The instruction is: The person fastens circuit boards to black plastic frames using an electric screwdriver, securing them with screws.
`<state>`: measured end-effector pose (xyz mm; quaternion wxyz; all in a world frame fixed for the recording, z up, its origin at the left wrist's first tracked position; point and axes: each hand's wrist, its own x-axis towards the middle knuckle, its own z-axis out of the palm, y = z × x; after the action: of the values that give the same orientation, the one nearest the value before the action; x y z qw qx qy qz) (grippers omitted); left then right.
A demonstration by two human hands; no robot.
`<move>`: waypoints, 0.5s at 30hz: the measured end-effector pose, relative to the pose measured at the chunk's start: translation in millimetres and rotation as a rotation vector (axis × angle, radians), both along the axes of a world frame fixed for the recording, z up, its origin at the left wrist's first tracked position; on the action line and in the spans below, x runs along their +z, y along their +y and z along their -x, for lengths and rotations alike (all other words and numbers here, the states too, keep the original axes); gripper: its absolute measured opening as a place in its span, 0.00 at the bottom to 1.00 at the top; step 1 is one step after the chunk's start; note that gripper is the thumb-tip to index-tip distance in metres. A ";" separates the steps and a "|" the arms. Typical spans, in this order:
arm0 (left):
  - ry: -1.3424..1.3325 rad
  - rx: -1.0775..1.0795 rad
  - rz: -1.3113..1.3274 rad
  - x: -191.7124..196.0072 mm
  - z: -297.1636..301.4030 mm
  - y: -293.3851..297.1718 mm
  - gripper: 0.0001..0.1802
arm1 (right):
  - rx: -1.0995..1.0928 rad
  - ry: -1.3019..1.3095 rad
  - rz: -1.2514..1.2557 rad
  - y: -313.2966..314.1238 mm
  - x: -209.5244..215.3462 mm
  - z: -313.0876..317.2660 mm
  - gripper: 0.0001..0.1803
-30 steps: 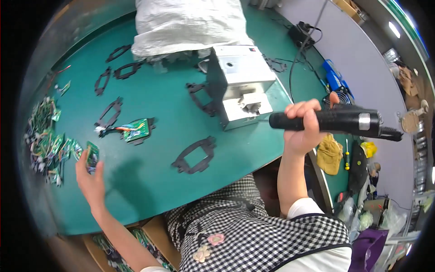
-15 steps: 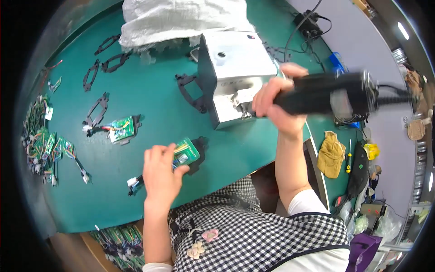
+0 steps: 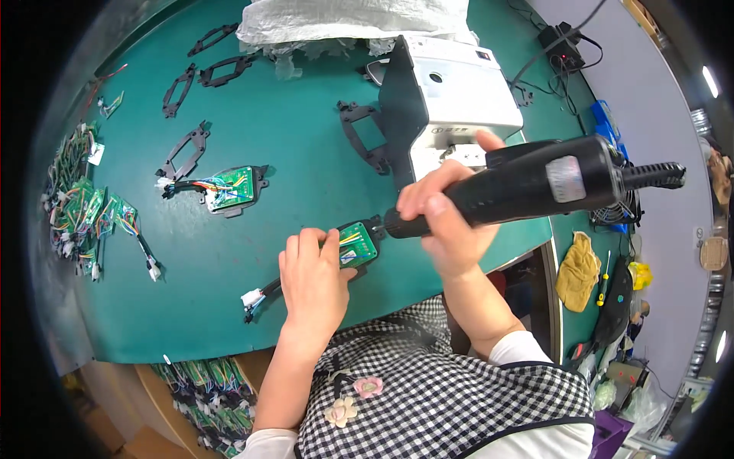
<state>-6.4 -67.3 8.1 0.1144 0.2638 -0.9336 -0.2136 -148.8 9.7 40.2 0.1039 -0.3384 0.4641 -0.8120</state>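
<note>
My right hand is wrapped around a black electric screwdriver with a cord at its rear end. It lies nearly level, its front end pointing left, close to the right end of a black plastic frame. In that frame sits a green circuit board with coloured wires. My left hand holds the board at its left side, fingers bent over it. A black wire bundle with a white connector comes out to the left beneath my hand. Whether the driver's tip touches a screw is too small to tell.
Behind my right hand stands a white and black metal box. Another framed board and several bare black frames lie on the green table. Wired boards are heaped at the left. A yellow-brown glove lies at the right.
My right hand has brought the screwdriver from the metal box down and left to the frame's right end. My left hand stays on the board; the view has shifted.
</note>
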 end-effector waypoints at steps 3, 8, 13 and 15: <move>-0.020 -0.005 -0.034 1.3 1.8 -0.3 0.30 | 0.058 -0.014 -0.015 -9.5 -8.6 -3.7 0.38; -0.031 0.011 -0.051 1.8 1.6 -1.9 0.29 | 0.100 0.086 -0.111 -20.4 -24.3 -2.2 0.35; -0.046 0.007 -0.075 -0.6 2.5 -2.7 0.28 | 0.343 0.239 -0.190 -25.4 -26.0 8.4 0.32; -0.051 -0.015 -0.068 0.7 3.8 -3.5 0.29 | 0.376 0.358 -0.159 -28.5 -23.7 11.5 0.30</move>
<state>-10.2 -70.8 8.8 0.0798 0.2660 -0.9304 -0.2394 -160.3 -18.8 16.6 0.1952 -0.5477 0.4665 -0.6666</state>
